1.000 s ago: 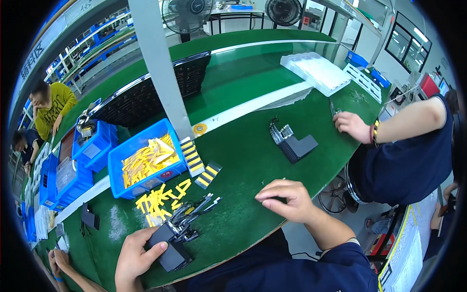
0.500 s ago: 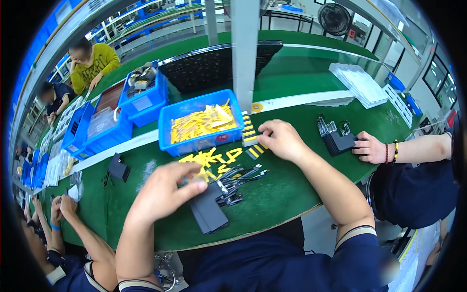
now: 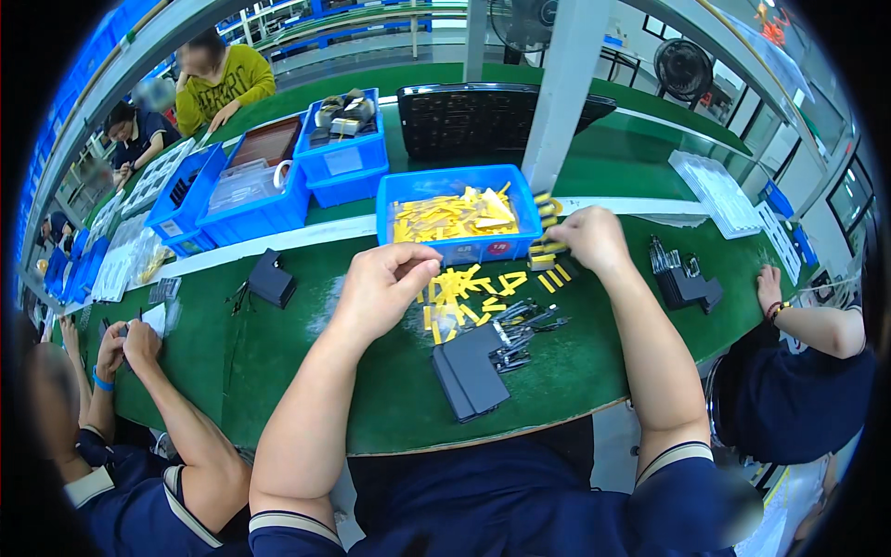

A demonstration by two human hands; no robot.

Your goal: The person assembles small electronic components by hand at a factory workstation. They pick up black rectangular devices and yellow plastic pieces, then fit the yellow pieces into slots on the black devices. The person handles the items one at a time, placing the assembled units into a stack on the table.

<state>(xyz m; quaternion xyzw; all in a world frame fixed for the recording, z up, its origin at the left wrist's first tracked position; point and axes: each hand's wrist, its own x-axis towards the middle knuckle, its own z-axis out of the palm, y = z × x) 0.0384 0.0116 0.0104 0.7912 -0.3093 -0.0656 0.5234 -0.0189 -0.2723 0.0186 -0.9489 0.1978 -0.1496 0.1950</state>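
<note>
My left hand [image 3: 382, 290] hangs over the near left corner of the blue bin, its thumb and forefinger pinched together. Whatever is between them is too small to make out. Beside the bin's right wall, my right hand [image 3: 594, 243] has its bent fingers closed at the edge of a blurred sheet of yellow strips [image 3: 546, 249]. A pile of loose yellow strips [image 3: 453, 295] lies between my hands. Closer to me rest stacked dark grey L-shaped parts [image 3: 469, 371], with a bundle of black cables [image 3: 529, 334] at their right end.
Yellow pieces fill the blue bin [image 3: 462, 252]. More blue bins [image 3: 342, 165] stand at the back left. A grey post [image 3: 564, 102] rises behind the bin. Other dark parts lie left [image 3: 271, 278] and right [image 3: 685, 288]. Co-workers sit on both sides, one hand [image 3: 768, 290] at the right.
My view has swung left. My left hand has gone from above the dark parts toward the bin and closed into a pinch. The right co-worker's hand has left the dark part there.
</note>
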